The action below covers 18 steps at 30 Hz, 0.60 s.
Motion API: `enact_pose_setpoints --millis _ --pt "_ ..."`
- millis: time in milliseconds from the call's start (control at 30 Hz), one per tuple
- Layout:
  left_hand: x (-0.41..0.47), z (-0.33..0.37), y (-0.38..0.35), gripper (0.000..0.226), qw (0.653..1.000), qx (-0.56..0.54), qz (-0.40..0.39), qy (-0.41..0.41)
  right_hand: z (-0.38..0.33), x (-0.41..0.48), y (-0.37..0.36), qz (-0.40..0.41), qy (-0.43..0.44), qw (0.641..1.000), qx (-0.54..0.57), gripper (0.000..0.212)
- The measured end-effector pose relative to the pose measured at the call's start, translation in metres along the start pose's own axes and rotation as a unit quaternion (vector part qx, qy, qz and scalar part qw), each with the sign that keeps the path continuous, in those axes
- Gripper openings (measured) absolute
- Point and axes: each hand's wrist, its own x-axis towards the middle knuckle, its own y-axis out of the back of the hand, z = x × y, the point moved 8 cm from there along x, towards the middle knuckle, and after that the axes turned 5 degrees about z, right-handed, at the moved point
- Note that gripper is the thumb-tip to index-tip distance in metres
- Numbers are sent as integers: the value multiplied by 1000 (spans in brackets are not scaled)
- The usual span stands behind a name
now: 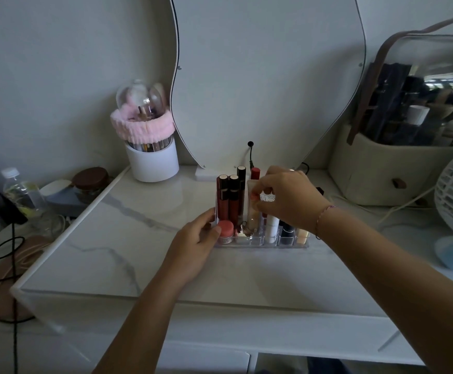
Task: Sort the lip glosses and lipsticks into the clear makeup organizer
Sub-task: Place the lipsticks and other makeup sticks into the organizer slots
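Looking down through the head camera, I count two hands at the clear makeup organizer (260,242), which sits near the middle of the marble tabletop (128,238). My left hand (195,247) curls around the organizer's left end, fingers pressed on its wall beside a small pink-lidded jar (225,231) in the near left compartment. My right hand (287,197) reaches over the far row, thumb and fingertips pinched on a small clear item (268,197); I cannot tell what it is.

In the far left slots I count three dark red lip glosses (229,197) with black caps, standing upright side by side. Right of them stands one pale beige tube (253,209), and behind it one red lipstick (255,173). The near row holds one white tube (272,228) and one dark lipstick (287,229).

Far left stands one white brush holder (152,164) wearing a pink headband (143,128).
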Motion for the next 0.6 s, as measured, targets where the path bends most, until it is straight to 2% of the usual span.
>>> enact_pose_setpoints --millis 167,467,533,600 --pt "1 -2 -1 35 1000 -12 4 4 0 2 -1 -10 -6 1000 -17 22" --pt "-1 7 2 42 1000 -9 5 -8 5 -5 16 17 1 999 48 27" --pt "-2 6 1 40 1000 -13 4 -6 24 -9 34 52 -31 992 110 22" --pt "-2 4 1 38 1000 -21 5 0 56 -15 59 128 -86 975 161 14"
